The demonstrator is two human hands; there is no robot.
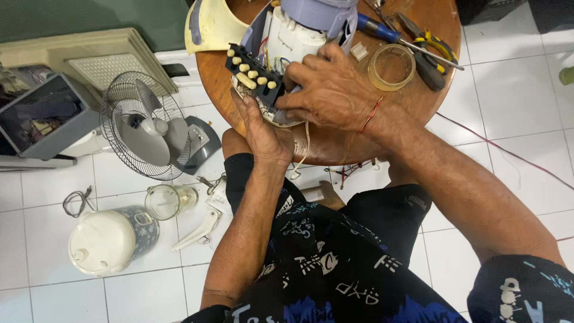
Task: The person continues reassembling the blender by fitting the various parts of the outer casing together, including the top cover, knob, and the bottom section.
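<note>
Cradling switch panel (254,75), left hand (263,134) beneath, right hand (329,90) atop

1. The round table (335,143) stands directly ahead of the person, above the knees.
2. The switch block (254,75) sits at the table's left edge, in front of the motor housing (299,36).
3. The left hand (263,134) lies under and before the switch block; the right hand (329,90) rests just right of it, touching it.
4. The tape roll (391,67) lies right of the right hand; the screwdriver (388,34) and pliers (430,51) lie behind it.
5. On the floor left of the table stands the fan (143,125), with the glass jar (167,200) and the rice cooker (110,239) nearer the person.
</note>
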